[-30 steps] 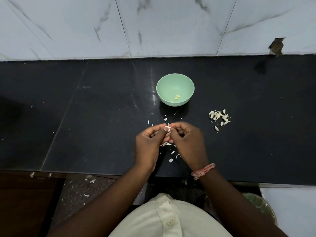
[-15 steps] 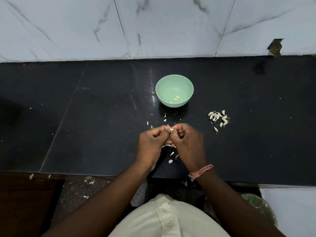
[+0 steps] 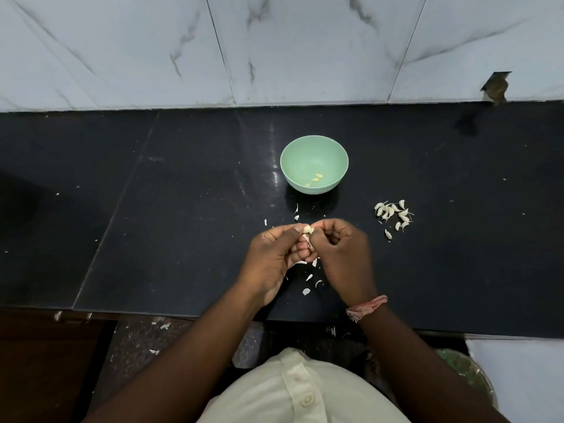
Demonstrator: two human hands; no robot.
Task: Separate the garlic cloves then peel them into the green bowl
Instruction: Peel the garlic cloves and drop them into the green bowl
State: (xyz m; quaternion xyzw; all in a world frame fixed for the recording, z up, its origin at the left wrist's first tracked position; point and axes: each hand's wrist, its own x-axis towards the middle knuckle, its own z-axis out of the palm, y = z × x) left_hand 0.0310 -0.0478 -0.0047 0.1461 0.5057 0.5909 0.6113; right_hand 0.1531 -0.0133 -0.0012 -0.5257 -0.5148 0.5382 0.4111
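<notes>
A small garlic clove [image 3: 308,229] is pinched between my left hand [image 3: 276,257] and my right hand [image 3: 341,254], just above the black counter [image 3: 183,239]. Loose skin hangs from the clove between my fingers. Beyond my hands stands the green bowl [image 3: 314,151], with a few peeled cloves [image 3: 316,178] on its bottom. A pile of unpeeled cloves [image 3: 393,213] lies on the counter to the right of my right hand.
Bits of garlic skin [image 3: 306,290] are scattered on the counter under and around my hands. A marble-tiled wall [image 3: 274,47] rises behind the counter. The counter's front edge runs just below my wrists, with floor beneath.
Both hands stayed together on the clove and worked at it. Its pale flesh now shows more between my fingertips, and the skin hangs lower.
</notes>
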